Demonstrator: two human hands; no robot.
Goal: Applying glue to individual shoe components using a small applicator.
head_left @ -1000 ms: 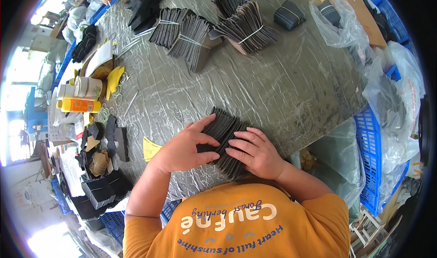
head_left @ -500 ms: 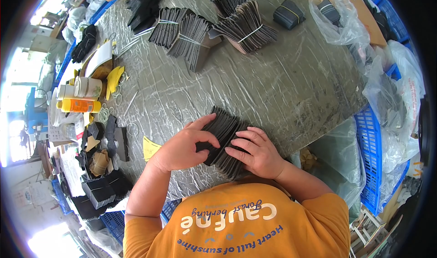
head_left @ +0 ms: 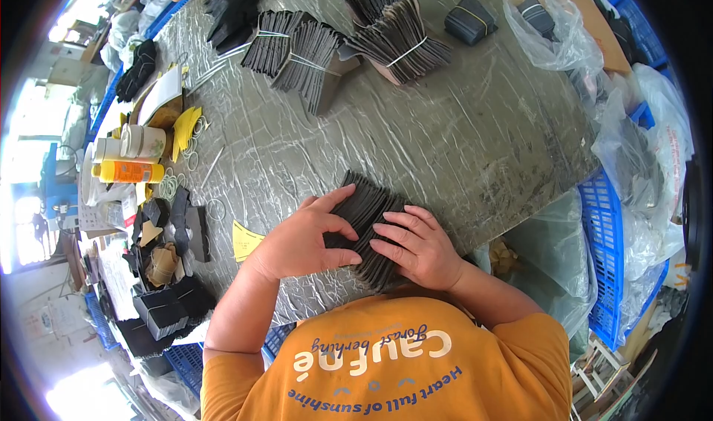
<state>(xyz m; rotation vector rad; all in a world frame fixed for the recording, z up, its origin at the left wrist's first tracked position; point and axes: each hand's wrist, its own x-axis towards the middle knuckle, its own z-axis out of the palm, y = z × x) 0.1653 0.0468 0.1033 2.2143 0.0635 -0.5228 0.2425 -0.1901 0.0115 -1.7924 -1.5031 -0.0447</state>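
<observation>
Little change since earlier: left hand [head_left: 301, 239] and right hand [head_left: 420, 249] stay flat, fingers spread, pressing fanned stack of dark sheets [head_left: 364, 213] on table [head_left: 460, 139].

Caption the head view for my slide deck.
Both hands, left and right, press a fanned stack of dark sheets on a table.

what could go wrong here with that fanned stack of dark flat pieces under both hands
1. The fanned dark stack lies at the near table edge; a push toward the body could tip pieces off.
2. The left hand and right hand only press on top, and no band shows, so the pieces could slide apart.
3. The yellow slip lies close by the left hand and could get swept into the stack.
</observation>
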